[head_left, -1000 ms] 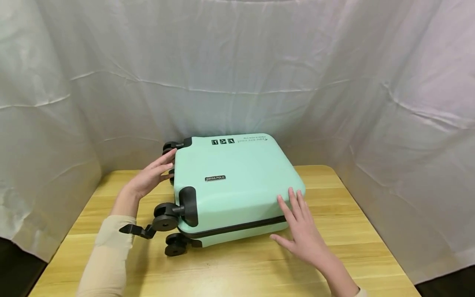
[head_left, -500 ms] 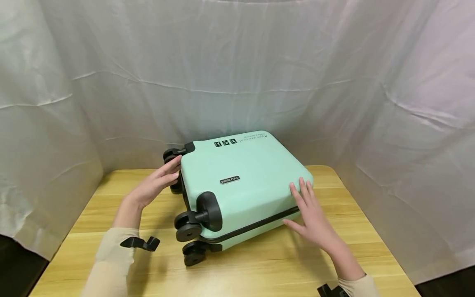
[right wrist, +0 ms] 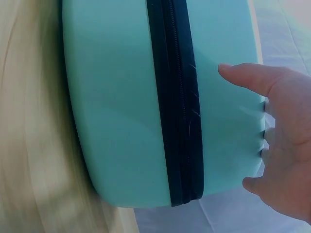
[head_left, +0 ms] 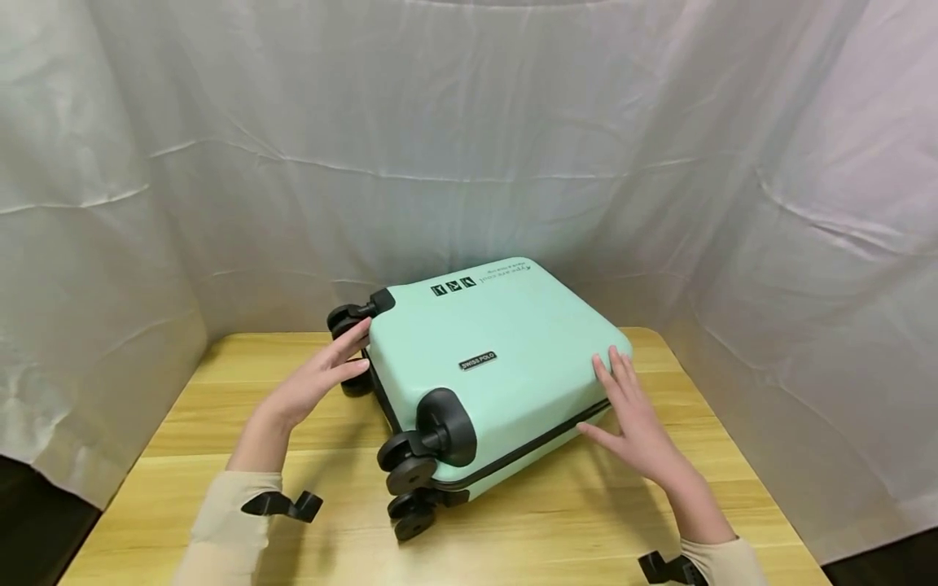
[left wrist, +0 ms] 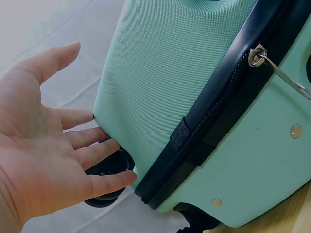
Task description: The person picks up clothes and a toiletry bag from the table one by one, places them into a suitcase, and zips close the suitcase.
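Note:
A mint-green hard-shell suitcase (head_left: pixel 528 325) lies flat on the wooden table, turned at an angle. Its black wheels (head_left: pixel 410 472) point toward the left and front. My left hand (head_left: pixel 311 382) touches the wheeled end near the far corner with its fingers extended. In the left wrist view, those fingertips meet the shell's edge close to a wheel (left wrist: pixel 108 179), and a metal zipper pull (left wrist: pixel 282 73) shows on the black zipper band. My right hand (head_left: pixel 637 423) rests spread fingers on the near right corner. The right wrist view shows its thumb over the side beside the zipper band (right wrist: pixel 177 107).
The wooden table (head_left: pixel 550 537) extends around the suitcase to front and sides. Pale fabric curtains (head_left: pixel 454 146) hang behind and at both sides. Black mounts (head_left: pixel 286 506) are worn on both wrists.
The suitcase has turned, its wheeled near corner swinging right and toward the front. Both hands have moved right along with it, still at its left end and near right corner.

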The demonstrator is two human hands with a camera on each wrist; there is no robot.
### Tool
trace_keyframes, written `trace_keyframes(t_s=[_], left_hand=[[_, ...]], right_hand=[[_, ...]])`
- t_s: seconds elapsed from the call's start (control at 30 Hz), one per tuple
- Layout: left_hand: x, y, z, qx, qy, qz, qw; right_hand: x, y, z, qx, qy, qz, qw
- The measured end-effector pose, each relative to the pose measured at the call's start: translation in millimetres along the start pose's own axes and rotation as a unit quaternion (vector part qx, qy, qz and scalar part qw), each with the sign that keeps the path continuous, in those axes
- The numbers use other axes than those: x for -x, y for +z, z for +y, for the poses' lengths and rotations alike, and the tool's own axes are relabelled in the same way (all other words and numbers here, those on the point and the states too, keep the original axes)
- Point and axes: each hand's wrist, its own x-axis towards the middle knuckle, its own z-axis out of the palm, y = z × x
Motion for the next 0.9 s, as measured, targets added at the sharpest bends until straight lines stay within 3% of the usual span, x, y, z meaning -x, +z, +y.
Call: trace_keyframes(t_s=[0.43, 0.9], left_hand=[[8.5, 18.1, 5.0, -0.012, 0.0, 0.002, 0.9999], [0.6, 6.1, 16.5, -0.029, 0.012, 0.017, 0.9993]], right_hand=[[1.6, 0.1, 8.7, -0.04, 0.026, 0.005, 0.999], [6.3, 14.6, 2.4, -0.036, 0.037, 0.055, 0.997]])
